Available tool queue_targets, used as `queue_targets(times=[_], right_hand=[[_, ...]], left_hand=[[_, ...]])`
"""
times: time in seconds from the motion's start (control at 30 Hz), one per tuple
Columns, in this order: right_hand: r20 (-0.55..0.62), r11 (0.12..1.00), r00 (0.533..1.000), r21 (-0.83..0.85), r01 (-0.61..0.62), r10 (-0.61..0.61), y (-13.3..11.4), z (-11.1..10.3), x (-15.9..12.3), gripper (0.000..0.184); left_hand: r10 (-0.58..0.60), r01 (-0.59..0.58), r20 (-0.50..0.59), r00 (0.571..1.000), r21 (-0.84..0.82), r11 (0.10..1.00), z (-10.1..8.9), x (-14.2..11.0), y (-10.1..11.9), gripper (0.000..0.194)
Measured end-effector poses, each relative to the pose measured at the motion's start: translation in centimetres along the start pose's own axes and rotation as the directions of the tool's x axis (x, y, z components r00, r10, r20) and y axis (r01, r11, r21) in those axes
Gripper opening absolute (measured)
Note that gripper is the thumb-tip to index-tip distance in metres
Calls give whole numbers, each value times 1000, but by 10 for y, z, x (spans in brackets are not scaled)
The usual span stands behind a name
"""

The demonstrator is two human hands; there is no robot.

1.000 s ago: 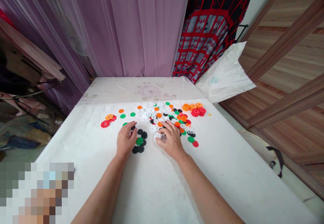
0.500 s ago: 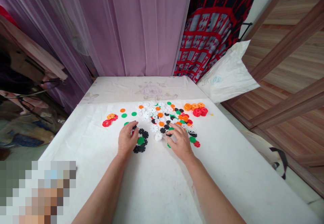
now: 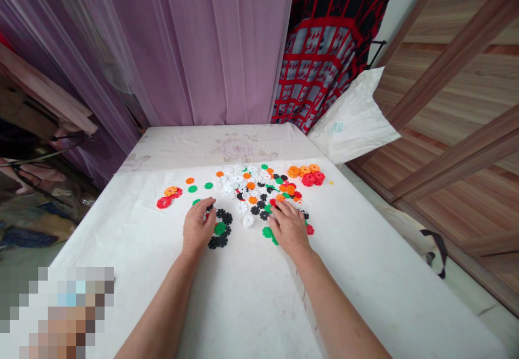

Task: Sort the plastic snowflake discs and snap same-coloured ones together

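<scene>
Curling beside the black discs (image 3: 226,218), left hand (image 3: 197,226) has thumb and fingers bent near a black piece (image 3: 210,206); can't tell if clamped. Right hand (image 3: 291,226) lies spread, thumb apart from fingers, at near right edge of the pile (image 3: 233,183), by a green disc (image 3: 267,232). Seemingly done: black curve around another green disc (image 3: 220,229), near left; orange cluster (image 3: 304,171), red cluster (image 3: 313,179), far right. Remaining, apparently: mixed pile, loose, mid-scene on the table (image 3: 251,305).
</scene>
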State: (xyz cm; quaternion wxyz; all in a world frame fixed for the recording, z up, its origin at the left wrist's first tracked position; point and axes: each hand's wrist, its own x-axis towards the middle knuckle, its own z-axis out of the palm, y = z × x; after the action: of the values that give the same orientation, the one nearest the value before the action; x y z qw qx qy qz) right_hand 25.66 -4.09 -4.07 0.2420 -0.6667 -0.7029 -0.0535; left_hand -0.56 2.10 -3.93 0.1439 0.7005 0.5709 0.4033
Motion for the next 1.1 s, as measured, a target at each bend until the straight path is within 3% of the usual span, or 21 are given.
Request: queue_targets(times=[0.1, 0.2, 0.3, 0.5, 0.63, 0.73, 0.97, 1.1], right_hand=[[63, 996, 996, 62, 62, -66, -12, 0, -1, 29], [3, 988, 995, 118, 101, -102, -10, -2, 0, 30], [-62, 994, 997, 88, 58, -53, -4, -2, -1, 31], [-96, 988, 990, 103, 112, -102, 4, -1, -1, 26], [-166, 997, 983, -6, -77, 75, 24, -5, 11, 23], [-119, 978, 975, -71, -197, 188, 40, -6, 19, 23], [-9, 978, 981, -78, -192, 192, 51, 0, 25, 31], [-9, 983, 984, -34, -179, 179, 51, 1, 23, 23]], left_hand=[[0, 0, 9, 1000, 4, 1000, -1, 0, 0, 32], [2, -2, 10, 1000, 4, 1000, 0, 0, 0, 32], [-3, 3, 6, 1000, 1, 1000, 0, 0, 0, 33], [-8, 8, 15, 1000, 3, 1000, 0, 0, 1, 35], [-13, 13, 16, 1000, -3, 1000, 0, 0, 1, 35], [-6, 6, 19, 1000, 0, 1000, 0, 0, 1, 34], [3, -3, 34, 999, 6, 1000, -2, 1, 2, 34], [-6, 5, 28, 1000, 9, 1000, -1, 0, 2, 35]])
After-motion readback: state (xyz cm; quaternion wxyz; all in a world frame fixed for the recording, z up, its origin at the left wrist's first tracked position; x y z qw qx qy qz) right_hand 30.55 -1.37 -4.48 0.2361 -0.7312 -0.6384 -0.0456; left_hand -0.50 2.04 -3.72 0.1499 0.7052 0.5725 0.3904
